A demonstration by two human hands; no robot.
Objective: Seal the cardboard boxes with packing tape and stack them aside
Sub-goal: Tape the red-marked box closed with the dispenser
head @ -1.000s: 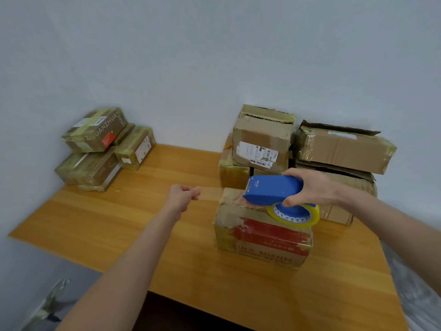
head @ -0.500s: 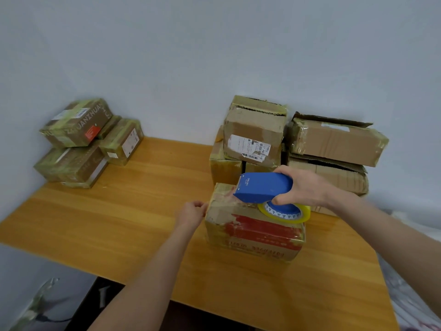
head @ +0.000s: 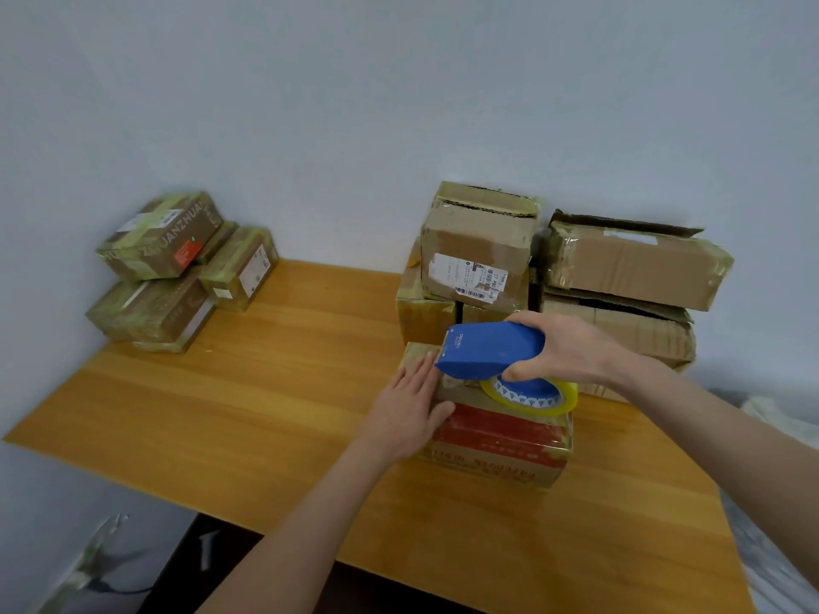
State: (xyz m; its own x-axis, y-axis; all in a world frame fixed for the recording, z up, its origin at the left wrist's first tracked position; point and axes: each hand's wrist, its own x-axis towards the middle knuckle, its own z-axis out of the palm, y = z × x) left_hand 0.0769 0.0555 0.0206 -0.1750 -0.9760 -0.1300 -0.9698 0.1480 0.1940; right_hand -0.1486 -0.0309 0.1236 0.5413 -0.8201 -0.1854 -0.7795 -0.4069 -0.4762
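Observation:
A cardboard box with a red band (head: 501,440) lies on the wooden table (head: 248,401) in front of me. My left hand (head: 410,409) lies flat on the box's left end, fingers straight, thumb over the near edge. My right hand (head: 563,347) grips a blue tape dispenser (head: 489,350), which it holds on top of the box. Its yellow-rimmed tape roll (head: 532,394) hangs just under my fist. The dispenser hides the strip of tape on the box top.
A pile of taped greenish boxes (head: 168,277) stands at the table's back left against the wall. Brown boxes (head: 478,254) are stacked right behind the red-banded box, with two larger ones (head: 629,268) to their right, flaps partly loose. Bedding lies off the table's right edge.
My left hand stopped pinching the stretched tape end out to the left, came right to the box and now lies flat on its left end. The dispenser stays on the box top.

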